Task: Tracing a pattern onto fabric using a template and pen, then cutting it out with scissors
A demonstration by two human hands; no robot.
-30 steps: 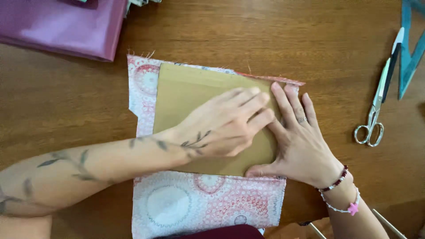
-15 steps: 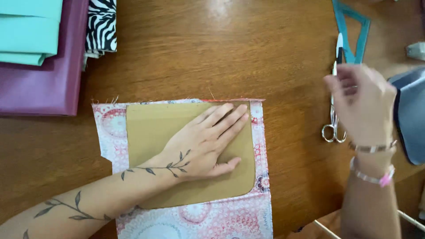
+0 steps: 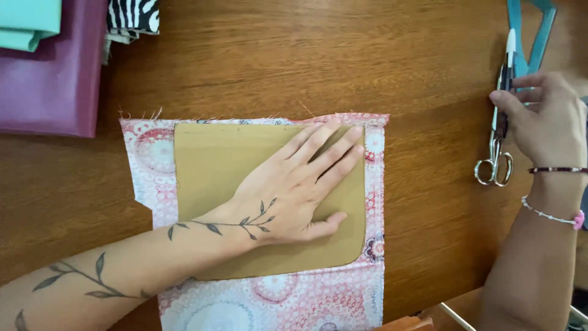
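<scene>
Right hand point(image 3: 545, 119), moved off the tan card template point(image 3: 245, 184) since earlier, now pinches scissors point(image 3: 499, 132); left hand point(image 3: 300, 184), flat and holding nothing, pins template on patterned fabric point(image 3: 269, 300).

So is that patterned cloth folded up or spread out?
Spread out: the patterned cloth lies flat on the table, under the tan card pressed by the left hand.

Under your left hand point(image 3: 300, 190): matt tan card template point(image 3: 226, 184), smooth, on printed pink cotton cloth point(image 3: 269, 303) with frayed top edge. Table point(image 3: 275, 55): varnished wood, glossy grain. By your right hand point(image 3: 545, 116): polished metal scissors point(image 3: 495, 162). Corner: purple cloth point(image 3: 52, 79) with slight sheen.
</scene>
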